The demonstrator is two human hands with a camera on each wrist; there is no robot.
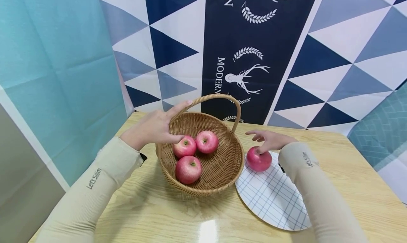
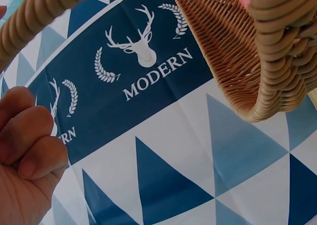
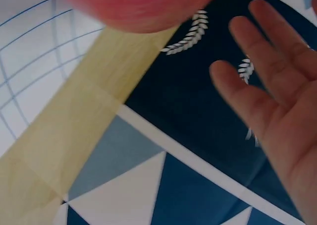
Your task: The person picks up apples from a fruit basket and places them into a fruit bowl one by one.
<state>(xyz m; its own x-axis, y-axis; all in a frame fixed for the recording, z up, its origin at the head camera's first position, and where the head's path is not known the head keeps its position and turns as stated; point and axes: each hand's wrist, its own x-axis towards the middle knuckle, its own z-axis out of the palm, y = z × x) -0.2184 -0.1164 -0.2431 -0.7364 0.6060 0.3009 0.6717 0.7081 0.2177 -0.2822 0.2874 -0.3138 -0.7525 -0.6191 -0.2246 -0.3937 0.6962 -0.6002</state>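
1. Counter (image 1: 143,218): wood-grained; carries the items below.
2. Wicker basket (image 1: 203,192): stands with its handle (image 1: 219,95) upright.
3. Round plate (image 1: 273,200): white with blue grid, just right of the basket.
4. Left hand (image 1: 155,126): at the basket's left side; thumb and forefinger spread, remaining fingers folded. Contact with the handle cannot be confirmed.
5. Right hand (image 1: 270,138): fingers extended and spread, thumb over the lone apple (image 1: 259,161), which sits at the plate's far left edge.
6. Three apples (image 1: 188,170): grouped inside the basket.
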